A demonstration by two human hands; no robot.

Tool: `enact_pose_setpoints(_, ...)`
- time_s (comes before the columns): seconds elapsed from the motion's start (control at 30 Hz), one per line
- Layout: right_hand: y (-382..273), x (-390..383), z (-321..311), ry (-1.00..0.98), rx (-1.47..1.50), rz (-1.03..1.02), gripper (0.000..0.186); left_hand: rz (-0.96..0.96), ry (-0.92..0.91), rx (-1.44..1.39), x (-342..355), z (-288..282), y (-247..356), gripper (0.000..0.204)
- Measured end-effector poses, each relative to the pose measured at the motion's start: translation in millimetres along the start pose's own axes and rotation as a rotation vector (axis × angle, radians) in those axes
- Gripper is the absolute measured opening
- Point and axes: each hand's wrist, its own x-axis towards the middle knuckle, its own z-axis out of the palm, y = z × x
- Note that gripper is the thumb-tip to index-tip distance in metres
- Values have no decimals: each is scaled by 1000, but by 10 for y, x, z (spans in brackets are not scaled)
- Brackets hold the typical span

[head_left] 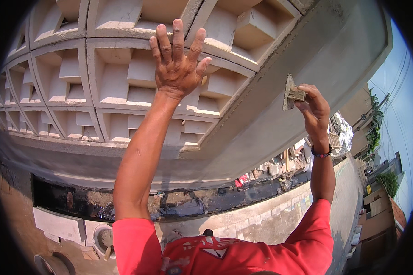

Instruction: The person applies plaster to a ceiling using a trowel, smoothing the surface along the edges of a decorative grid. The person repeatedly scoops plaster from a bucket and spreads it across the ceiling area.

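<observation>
My left hand (178,68) is spread with fingers stretched out, resting against the pale decorative block wall (92,73) of square openings. It holds nothing. My right hand (315,107), raised beside the smooth grey plastered strip (266,103), grips a small plastering float (289,94) by its wooden block handle. Its thin, mortar-crusted plate is seen nearly edge-on, a little apart from the plaster as far as I can tell. A dark beaded bracelet circles my right wrist.
Below the wall runs an open drain (188,201) with dark wet muck. A bucket (104,240) with a handled tool stands beside a concrete slab (59,224) at lower left, near another round container (50,265). Rubble (280,165) is heaped along the drain; a paved lane (270,222) lies right.
</observation>
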Motion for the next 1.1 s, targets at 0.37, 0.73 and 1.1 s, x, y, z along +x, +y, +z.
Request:
enact_pose_setpoints(0.37,-176,474,190,-555,-959,-547,49,-1,16,-77,49,-55,-78,64)
enact_pose_setpoints(0.73,-737,-232,857,-781,-770,-238,52,27,187,-282,32,82,-68,55)
enact_pose_setpoints(1.1,-197,-638,2259,-1143,-728,-346,40,29,345,-149,84,150,-59,46)
